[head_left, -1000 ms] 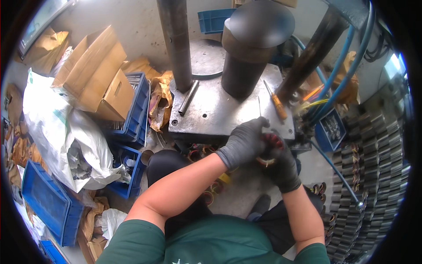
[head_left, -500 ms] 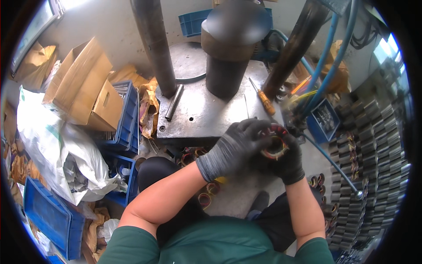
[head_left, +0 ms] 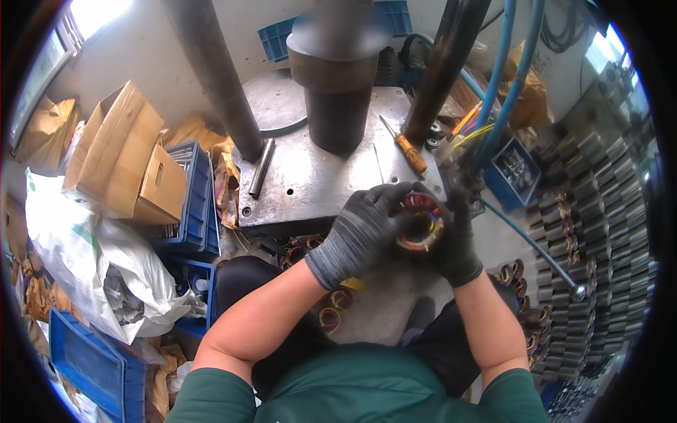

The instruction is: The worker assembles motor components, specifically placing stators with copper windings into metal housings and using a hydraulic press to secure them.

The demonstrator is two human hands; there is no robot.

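Note:
Between my two grey-gloved hands is a ring-shaped motor stator point(head_left: 422, 202) with red insulation inside its rim and wire windings around the hole. My left hand point(head_left: 361, 229) is closed on its left side, fingers over the top edge. Around the right side my right hand point(head_left: 457, 243) is wrapped, its fingers partly hidden behind the ring. The stator is held in the air before the near edge of a metal press table point(head_left: 324, 190), its open face tilted toward me. On that table lie a screwdriver point(head_left: 409, 153) with an orange-brown handle and a short steel tube point(head_left: 261, 169).
A thick press ram point(head_left: 338, 116) stands between two steel columns. Stacked metal cores point(head_left: 585, 233) fill the right side, beside a blue bin point(head_left: 515, 173) of small parts. Wound rings point(head_left: 329, 319) lie on the floor. Cardboard boxes point(head_left: 113, 155) and a white sack point(head_left: 92, 254) stand left.
The stator and both hands have shifted slightly left in the picture, and the ring's face shows more openly. My view has also moved a little. Both hands keep their hold.

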